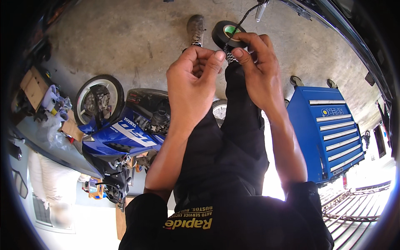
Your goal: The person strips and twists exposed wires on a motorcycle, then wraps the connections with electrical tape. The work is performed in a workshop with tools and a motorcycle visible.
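Observation:
A thin black cable (242, 21) runs down from the upper right and passes in front of a roll of black tape (219, 35) with a green-lined core. My left hand (192, 77) is closed, its thumb and forefinger pinching the cable's lower part. Beside it, my right hand (261, 62) has its fingers curled at the roll's right edge, forefinger over the rim and thumb below. The fingers hide part of the roll and the cable's end.
A blue motorcycle (121, 137) stands at left, near a cluttered bench (54, 137). At right is a blue wheeled tool cabinet (308, 137). A dark vehicle edge (354, 37) curves across the upper right. My boot (196, 29) rests on the concrete floor (137, 41).

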Action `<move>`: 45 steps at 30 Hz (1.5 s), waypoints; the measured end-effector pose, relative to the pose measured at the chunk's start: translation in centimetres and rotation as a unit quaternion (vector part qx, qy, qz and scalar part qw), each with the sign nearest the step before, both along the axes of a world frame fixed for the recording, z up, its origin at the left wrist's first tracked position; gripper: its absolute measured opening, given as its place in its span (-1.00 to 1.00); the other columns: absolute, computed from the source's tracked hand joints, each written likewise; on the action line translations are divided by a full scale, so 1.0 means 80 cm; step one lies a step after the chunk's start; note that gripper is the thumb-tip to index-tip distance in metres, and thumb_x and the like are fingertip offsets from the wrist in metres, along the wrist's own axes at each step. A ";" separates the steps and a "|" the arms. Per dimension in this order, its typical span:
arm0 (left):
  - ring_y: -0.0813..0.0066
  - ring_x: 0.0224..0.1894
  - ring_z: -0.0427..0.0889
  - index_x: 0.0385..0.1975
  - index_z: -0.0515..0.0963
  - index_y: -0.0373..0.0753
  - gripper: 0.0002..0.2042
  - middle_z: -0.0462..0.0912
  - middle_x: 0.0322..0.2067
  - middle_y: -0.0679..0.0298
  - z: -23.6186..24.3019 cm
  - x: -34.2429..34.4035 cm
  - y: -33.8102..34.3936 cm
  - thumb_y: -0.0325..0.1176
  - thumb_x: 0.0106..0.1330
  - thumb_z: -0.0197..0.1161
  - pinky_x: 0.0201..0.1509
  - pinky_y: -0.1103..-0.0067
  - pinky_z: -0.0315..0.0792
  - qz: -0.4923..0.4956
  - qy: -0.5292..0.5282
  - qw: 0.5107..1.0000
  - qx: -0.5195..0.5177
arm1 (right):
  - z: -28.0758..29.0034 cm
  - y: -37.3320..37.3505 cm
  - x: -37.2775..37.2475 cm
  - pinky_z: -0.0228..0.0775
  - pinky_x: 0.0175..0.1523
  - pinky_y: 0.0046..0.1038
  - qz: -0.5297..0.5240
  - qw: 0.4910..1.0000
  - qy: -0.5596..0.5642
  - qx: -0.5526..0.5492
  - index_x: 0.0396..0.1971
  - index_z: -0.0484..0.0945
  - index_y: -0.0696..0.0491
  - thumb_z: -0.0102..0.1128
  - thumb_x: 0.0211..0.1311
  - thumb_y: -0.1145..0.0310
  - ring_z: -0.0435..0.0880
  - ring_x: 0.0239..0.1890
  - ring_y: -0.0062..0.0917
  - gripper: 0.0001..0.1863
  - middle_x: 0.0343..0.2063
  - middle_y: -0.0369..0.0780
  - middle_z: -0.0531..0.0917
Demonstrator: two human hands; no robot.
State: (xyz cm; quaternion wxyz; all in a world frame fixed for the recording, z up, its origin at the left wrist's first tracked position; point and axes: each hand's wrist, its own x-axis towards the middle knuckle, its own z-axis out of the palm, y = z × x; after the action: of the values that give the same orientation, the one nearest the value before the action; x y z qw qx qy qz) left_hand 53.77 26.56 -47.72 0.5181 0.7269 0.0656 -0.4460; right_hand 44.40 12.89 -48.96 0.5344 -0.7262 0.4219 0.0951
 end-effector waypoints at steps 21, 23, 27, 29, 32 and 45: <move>0.70 -0.29 0.54 -0.07 0.67 -0.34 -0.81 0.68 -0.34 0.40 -0.018 0.018 0.007 -0.32 0.68 0.33 -0.18 0.67 0.41 0.012 0.118 0.991 -0.064 | 0.018 0.003 0.004 0.62 0.23 -0.26 -0.106 0.983 0.020 0.146 0.29 0.59 0.24 0.57 0.44 0.17 0.77 0.18 -0.28 -0.39 0.23 0.01 0.71; 0.71 -0.29 0.51 -0.07 0.68 -0.34 -0.80 0.65 -0.35 0.42 -0.021 0.014 0.010 -0.30 0.69 0.33 -0.20 0.68 0.37 0.024 0.145 0.985 -0.085 | 0.013 0.001 -0.004 0.62 0.19 -0.27 -0.079 0.990 0.024 0.112 0.24 0.65 0.21 0.57 0.44 0.19 0.77 0.11 -0.31 -0.45 0.25 -0.01 0.68; 0.75 -0.33 0.41 -0.05 0.67 -0.32 -0.79 0.62 -0.33 0.42 -0.020 0.015 0.012 -0.27 0.70 0.31 -0.25 0.71 0.27 0.050 0.257 0.955 -0.139 | -0.018 0.002 -0.016 0.57 0.24 -0.30 -0.018 0.999 -0.028 -0.017 0.25 0.71 0.11 0.51 0.48 0.24 0.73 0.07 -0.38 -0.55 0.26 -0.10 0.64; 0.76 -0.36 0.36 -0.03 0.67 -0.31 -0.79 0.62 -0.31 0.41 -0.023 0.012 0.012 -0.26 0.70 0.29 -0.28 0.71 0.23 0.078 0.325 0.929 -0.156 | -0.030 -0.002 -0.014 0.53 0.29 -0.31 -0.026 0.998 -0.050 0.020 0.27 0.71 0.08 0.47 0.51 0.27 0.72 0.12 -0.39 -0.57 0.24 -0.14 0.65; 0.78 -0.37 0.35 0.01 0.66 -0.30 -0.80 0.63 -0.29 0.39 -0.032 0.020 0.017 -0.28 0.71 0.27 -0.28 0.72 0.22 0.095 0.381 0.896 -0.207 | -0.034 -0.008 0.001 0.49 0.37 -0.32 -0.091 0.968 -0.114 0.202 0.31 0.69 0.09 0.41 0.55 0.31 0.71 0.20 -0.39 -0.58 0.17 -0.17 0.69; 0.76 -0.35 0.43 -0.05 0.70 -0.30 -0.79 0.66 -0.33 0.48 -0.030 0.016 0.003 -0.26 0.67 0.34 -0.24 0.70 0.26 0.043 0.147 0.983 -0.105 | 0.014 -0.007 0.025 0.60 0.32 -0.35 -0.128 0.969 -0.085 0.196 0.43 0.55 0.18 0.62 0.42 0.22 0.69 0.28 -0.45 -0.30 0.16 -0.17 0.74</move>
State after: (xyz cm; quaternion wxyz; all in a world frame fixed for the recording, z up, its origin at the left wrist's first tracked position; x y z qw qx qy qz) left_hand 55.06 26.82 -50.11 0.5947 0.5912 0.1250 -0.5302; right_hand 46.40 12.31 -47.83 0.7076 -0.5527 0.4381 0.0446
